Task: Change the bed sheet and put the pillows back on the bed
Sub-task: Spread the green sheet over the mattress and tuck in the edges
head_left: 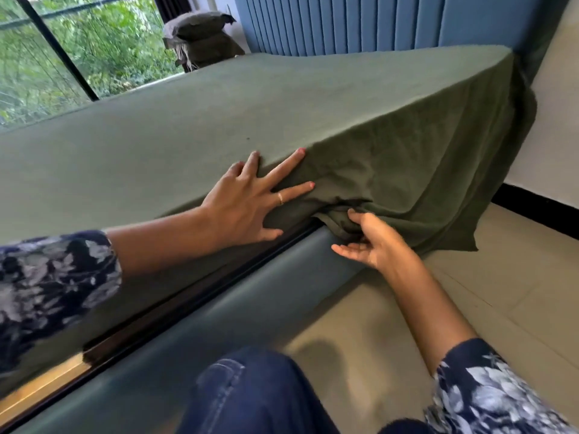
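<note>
An olive-green bed sheet covers the mattress, smooth on top and hanging loose down the near side towards the headboard end. My left hand lies flat with spread fingers on the mattress edge, pressing the sheet. Just below and to the right, my right hand has its fingers pushed into the bunched hanging fabric at the gap between mattress and bed frame. Two green pillows are stacked off the bed at the far side, by the window.
A blue padded headboard stands at the far end. A large window runs along the far side. Beige tiled floor lies to the right, below a white wall with dark skirting. My knee in jeans is against the frame.
</note>
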